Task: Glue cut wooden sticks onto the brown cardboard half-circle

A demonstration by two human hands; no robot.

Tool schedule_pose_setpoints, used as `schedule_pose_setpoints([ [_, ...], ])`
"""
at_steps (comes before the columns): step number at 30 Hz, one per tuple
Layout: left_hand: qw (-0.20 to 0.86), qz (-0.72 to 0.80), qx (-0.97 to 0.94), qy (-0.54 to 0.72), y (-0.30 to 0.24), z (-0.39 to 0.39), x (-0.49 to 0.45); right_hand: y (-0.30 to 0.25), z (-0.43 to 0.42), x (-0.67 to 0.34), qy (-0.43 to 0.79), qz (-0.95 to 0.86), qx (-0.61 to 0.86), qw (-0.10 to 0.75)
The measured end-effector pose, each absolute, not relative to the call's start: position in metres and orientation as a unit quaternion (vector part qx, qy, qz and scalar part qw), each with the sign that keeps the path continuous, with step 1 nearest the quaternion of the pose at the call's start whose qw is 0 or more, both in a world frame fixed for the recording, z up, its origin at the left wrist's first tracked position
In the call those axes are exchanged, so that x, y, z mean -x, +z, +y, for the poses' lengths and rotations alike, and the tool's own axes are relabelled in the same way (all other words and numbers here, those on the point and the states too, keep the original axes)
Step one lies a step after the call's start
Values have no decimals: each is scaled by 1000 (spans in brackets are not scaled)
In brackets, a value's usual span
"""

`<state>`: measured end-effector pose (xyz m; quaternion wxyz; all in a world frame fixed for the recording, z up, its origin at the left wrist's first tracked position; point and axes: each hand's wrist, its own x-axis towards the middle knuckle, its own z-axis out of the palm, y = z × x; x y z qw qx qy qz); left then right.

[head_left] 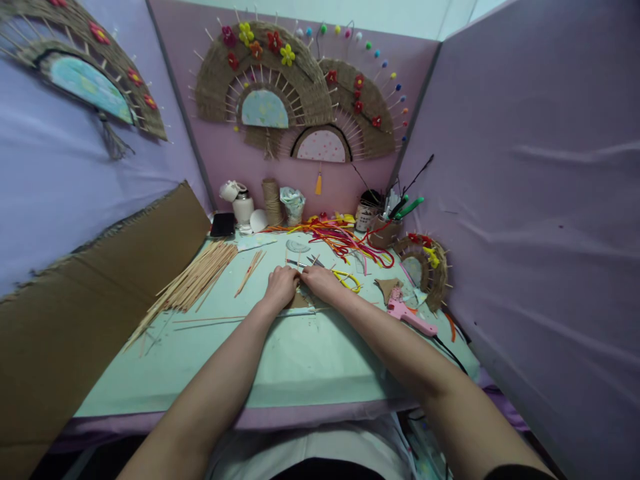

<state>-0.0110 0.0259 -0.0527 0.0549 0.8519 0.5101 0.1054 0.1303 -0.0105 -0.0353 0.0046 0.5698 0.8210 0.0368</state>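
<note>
My left hand (283,287) and my right hand (321,281) are close together over the middle of the table, fingers curled inward. Between and beneath them shows a brown cardboard piece (301,302), with thin sticks poking out around it; both hands grip it, though my fingertips are mostly hidden. Scissors with yellow handles (350,281) lie just beyond my right hand, blades toward the fingers. A light blue pencil-like rod (300,312) lies in front of the cardboard. A clear protractor (299,246) rests behind the hands.
Left lie a pile of thin wooden sticks (200,273) and a tall cardboard sheet (115,267). Right are a pink glue gun (407,315) with black cord and a small decorated fan (425,267). Behind are colourful pipe cleaners (345,240), a twine spool (272,201) and a tool pot (385,232).
</note>
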Motion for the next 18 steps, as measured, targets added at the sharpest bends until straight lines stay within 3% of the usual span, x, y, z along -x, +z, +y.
schedule_pose_setpoints([
  [18,48,511,-852,103,-53,25,11,-40,-6,-134,17,828,-560,-18],
])
